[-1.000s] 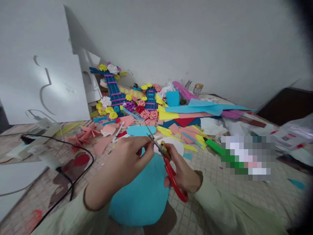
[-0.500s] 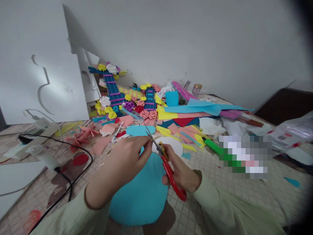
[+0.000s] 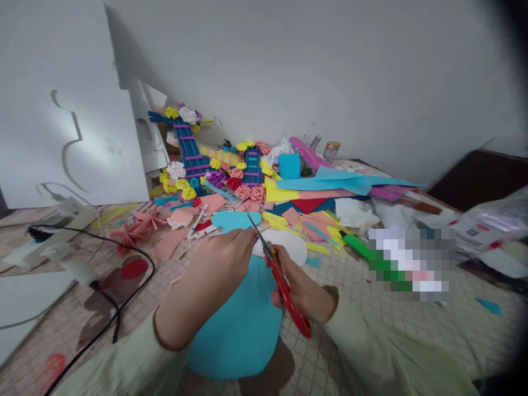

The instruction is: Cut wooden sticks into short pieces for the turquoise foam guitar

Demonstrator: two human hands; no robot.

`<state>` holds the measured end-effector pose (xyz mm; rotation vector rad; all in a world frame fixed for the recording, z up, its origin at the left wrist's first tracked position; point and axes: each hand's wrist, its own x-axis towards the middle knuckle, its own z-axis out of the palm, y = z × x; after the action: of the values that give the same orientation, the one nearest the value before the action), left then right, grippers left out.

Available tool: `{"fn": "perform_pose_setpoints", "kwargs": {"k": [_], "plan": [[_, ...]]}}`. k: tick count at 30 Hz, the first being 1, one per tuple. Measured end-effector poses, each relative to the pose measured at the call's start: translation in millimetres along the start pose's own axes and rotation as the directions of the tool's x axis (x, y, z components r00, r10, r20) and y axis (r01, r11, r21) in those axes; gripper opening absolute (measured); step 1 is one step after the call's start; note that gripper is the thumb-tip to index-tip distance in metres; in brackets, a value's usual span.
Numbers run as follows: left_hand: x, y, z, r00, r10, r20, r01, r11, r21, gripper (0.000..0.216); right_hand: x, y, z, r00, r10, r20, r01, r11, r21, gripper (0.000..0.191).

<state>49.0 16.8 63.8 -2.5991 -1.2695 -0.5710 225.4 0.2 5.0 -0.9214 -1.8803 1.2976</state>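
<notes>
My right hand (image 3: 299, 286) grips a pair of scissors (image 3: 286, 291) with red handles. Their blades point up and away, beside the fingertips of my left hand (image 3: 220, 261). That left hand is closed in a pinch at the upper end of a large sky-blue sheet (image 3: 241, 330), seemingly paper, with a rounded lower edge. The back of the hand hides its thumb and the pinched spot. Just beyond it lie a flat blue cutout (image 3: 237, 220) with rounded ends and a white rounded piece (image 3: 289, 246).
Paper flowers and blue strips decorate guitar-like shapes (image 3: 192, 151) by the wall. Coloured sheets (image 3: 330, 181) and scraps cover the back of the table. At left lie a glue gun (image 3: 74, 267) and its black cable (image 3: 150, 256); a green object (image 3: 357, 246) lies at right.
The scissors' handles look closer together than before. My left hand has turned so that its back faces me more and its thumb is hidden. The whole view has shifted slightly.
</notes>
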Motion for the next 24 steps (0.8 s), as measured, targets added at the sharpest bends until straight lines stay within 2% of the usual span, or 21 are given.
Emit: {"fn": "perform_pose_setpoints", "kwargs": {"k": [6,10,13,19,24], "plan": [[0,-5,1,0.999,0.025,0.031,-0.024,0.999,-0.029,0.016,0,-1,1,0.999,0.035,0.014,-0.035,0.998,0.055,0.045],[0,-4,1,0.999,0.035,0.040,-0.035,0.999,-0.001,0.014,0,0,5,0.998,0.060,0.007,-0.060,0.990,0.126,0.043],[1,-1,1,0.994,0.055,0.097,-0.060,0.997,0.054,0.012,0,-1,7,0.995,0.097,0.005,-0.096,0.979,0.182,0.038],[4,5,-6,0.984,0.043,0.174,-0.065,0.990,0.124,0.016,1,-4,8,0.992,0.120,-0.047,-0.117,0.991,0.061,0.038],[4,6,-6,0.983,0.041,0.177,-0.068,0.986,0.152,0.020,1,-5,13,0.985,0.156,-0.070,-0.147,0.982,0.117,0.032]]}}
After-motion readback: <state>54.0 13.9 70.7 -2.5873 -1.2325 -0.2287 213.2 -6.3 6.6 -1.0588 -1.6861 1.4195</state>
